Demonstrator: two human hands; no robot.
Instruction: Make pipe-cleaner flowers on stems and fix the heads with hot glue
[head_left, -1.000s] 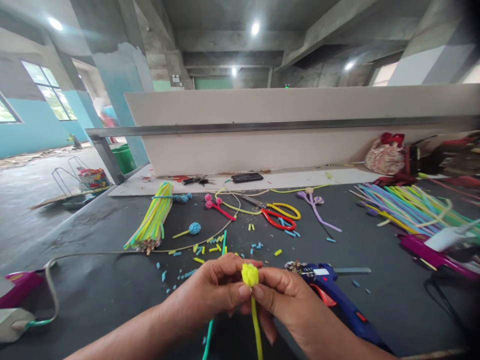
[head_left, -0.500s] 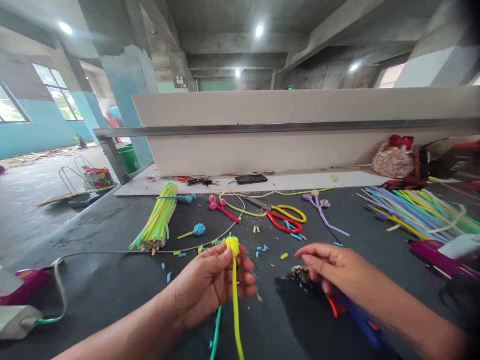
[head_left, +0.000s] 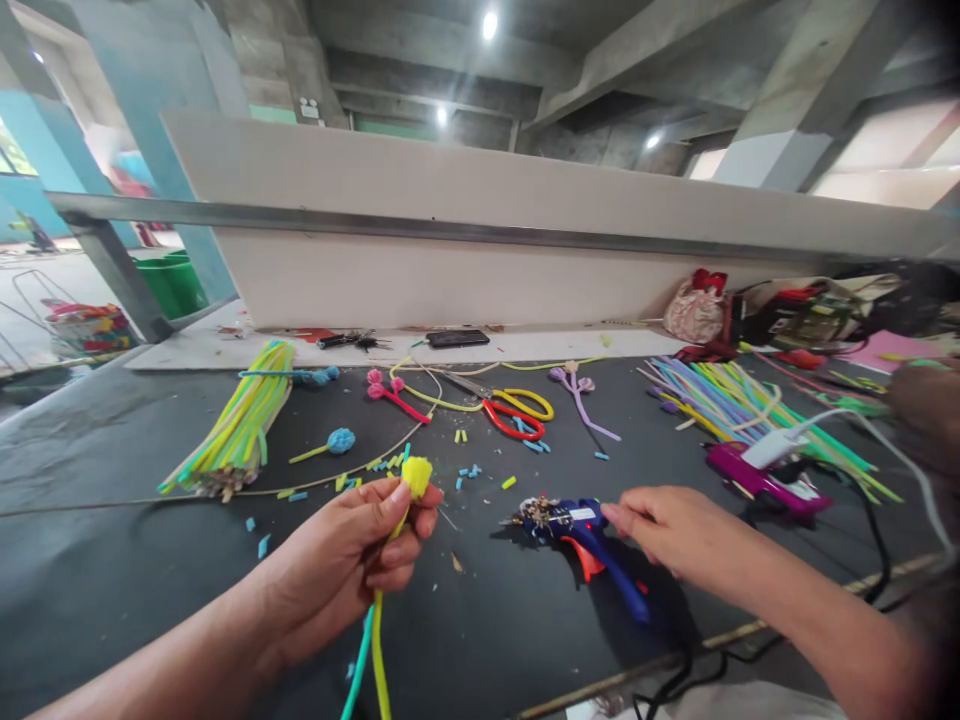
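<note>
My left hand (head_left: 349,560) is closed on a yellow straw (head_left: 380,640) with a curled yellow bud (head_left: 416,473) at its top, held upright over the black table (head_left: 112,570). A teal straw (head_left: 356,675) hangs beside it under the same hand. My right hand (head_left: 671,530) reaches over the handle of a blue glue gun (head_left: 581,530) lying on the table, fingers bent and touching or just above it. Whether they grip it is not clear.
Red and yellow scissors (head_left: 517,412), a bundle of yellow-green straws (head_left: 236,425), loose coloured straws (head_left: 739,405), small straw flowers and cut bits lie further back. A pink device (head_left: 761,478) with a cable sits at right. A phone (head_left: 457,338) and keys rest by the white board.
My right hand left the yellow bud and moved right and down to the glue gun. The left hand kept hold of the yellow straw. The view swung right.
</note>
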